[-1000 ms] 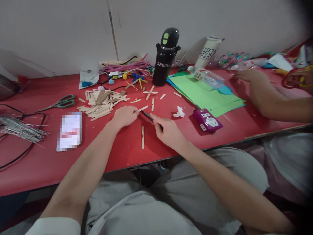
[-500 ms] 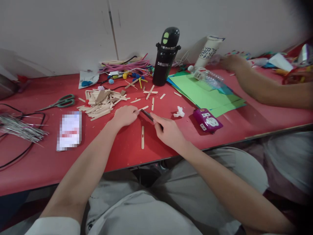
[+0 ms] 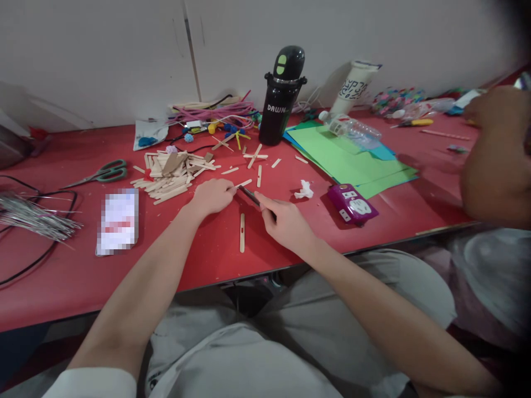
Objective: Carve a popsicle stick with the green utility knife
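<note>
My left hand (image 3: pixel 212 196) rests on the red table (image 3: pixel 207 260) with its fingers pinched on a short wooden craft stick (image 3: pixel 244 183). My right hand (image 3: pixel 286 224) is closed round a thin dark tool (image 3: pixel 249 194), whose tip meets that stick. Another craft stick (image 3: pixel 242 232) with a small red mark lies flat between my hands, nearer the table edge. A heap of craft sticks (image 3: pixel 172 171) sits just beyond my left hand.
A black bottle (image 3: pixel 281 94), green paper sheets (image 3: pixel 352 160), a purple power strip (image 3: pixel 352 203), scissors (image 3: pixel 102 173), a crumpled white scrap (image 3: pixel 305 189), silver wires (image 3: pixel 33 218) and a phone-sized card (image 3: pixel 118 221) lie about. Another person's arm (image 3: pixel 495 160) is at the right.
My hands have stayed in place. The other person's arm has pulled back from the far side of the table toward the right edge of view.
</note>
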Motion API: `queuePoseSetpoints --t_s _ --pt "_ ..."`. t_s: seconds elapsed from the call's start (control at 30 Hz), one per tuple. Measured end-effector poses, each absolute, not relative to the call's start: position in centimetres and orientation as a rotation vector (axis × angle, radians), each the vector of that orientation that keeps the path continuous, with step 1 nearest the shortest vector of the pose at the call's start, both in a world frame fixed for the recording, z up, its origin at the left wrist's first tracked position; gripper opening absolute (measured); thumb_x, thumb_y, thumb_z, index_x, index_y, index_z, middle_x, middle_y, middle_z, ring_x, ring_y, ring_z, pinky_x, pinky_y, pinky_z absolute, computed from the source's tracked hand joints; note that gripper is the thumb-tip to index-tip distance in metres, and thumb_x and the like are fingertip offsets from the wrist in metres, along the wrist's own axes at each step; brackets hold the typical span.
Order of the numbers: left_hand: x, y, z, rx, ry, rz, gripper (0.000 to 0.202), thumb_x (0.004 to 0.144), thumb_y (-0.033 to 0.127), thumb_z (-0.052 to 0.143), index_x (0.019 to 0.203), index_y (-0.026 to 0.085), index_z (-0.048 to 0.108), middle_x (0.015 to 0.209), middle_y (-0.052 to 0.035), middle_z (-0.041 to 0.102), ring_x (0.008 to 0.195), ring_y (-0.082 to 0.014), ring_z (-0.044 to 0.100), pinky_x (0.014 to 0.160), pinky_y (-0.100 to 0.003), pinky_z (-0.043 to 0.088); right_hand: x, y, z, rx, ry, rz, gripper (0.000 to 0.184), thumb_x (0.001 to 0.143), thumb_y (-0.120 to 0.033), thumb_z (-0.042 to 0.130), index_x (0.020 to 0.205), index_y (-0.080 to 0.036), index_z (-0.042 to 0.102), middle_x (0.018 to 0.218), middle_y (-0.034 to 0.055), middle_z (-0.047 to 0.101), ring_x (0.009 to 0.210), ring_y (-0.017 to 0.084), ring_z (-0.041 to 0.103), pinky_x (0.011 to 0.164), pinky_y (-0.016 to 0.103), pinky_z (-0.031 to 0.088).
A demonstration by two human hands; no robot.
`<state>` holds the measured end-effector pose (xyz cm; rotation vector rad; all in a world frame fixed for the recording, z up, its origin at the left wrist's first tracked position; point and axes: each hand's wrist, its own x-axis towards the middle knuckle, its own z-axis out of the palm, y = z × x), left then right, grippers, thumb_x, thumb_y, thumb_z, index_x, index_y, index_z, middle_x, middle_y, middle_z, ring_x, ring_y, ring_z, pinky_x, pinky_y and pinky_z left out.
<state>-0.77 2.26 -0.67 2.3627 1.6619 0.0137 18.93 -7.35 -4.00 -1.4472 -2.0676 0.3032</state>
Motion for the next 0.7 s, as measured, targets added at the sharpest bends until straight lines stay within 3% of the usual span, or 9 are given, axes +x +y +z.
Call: queuePoseSetpoints --t_s 0.37,0.7 --pt "-0.80 2.22 -0.66 2.355 1.664 0.019 0.043 0.097 0.041 0.036 0.105 0.026 0.075 0.120 -0.0090 0.075 0.113 -0.0294 0.065 0.091 -0.039 0.050 19.02 -7.41 -4.11 -1.445 -2.066 0.291 0.049 0.093 -0.014 0.044 0.137 -0.013 0.064 0.104 0.0136 0.077 0.086 0.024 0.073 0.076 0.033 0.056" --pt "-0.84 2.30 -0.84 2.347 1.669 0.028 0.042 0.096 0.041 0.036 0.101 0.026 0.075 0.116 -0.0090 0.075 0.110 -0.0307 0.067 0.088 -0.040 0.050 19.58 -7.48 -4.45 -1.446 -1.977 0.292 0.049 0.095 -0.018 0.042 0.138 -0.010 0.063 0.096 0.0141 0.076 0.080 0.024 0.071 0.076 0.037 0.056"
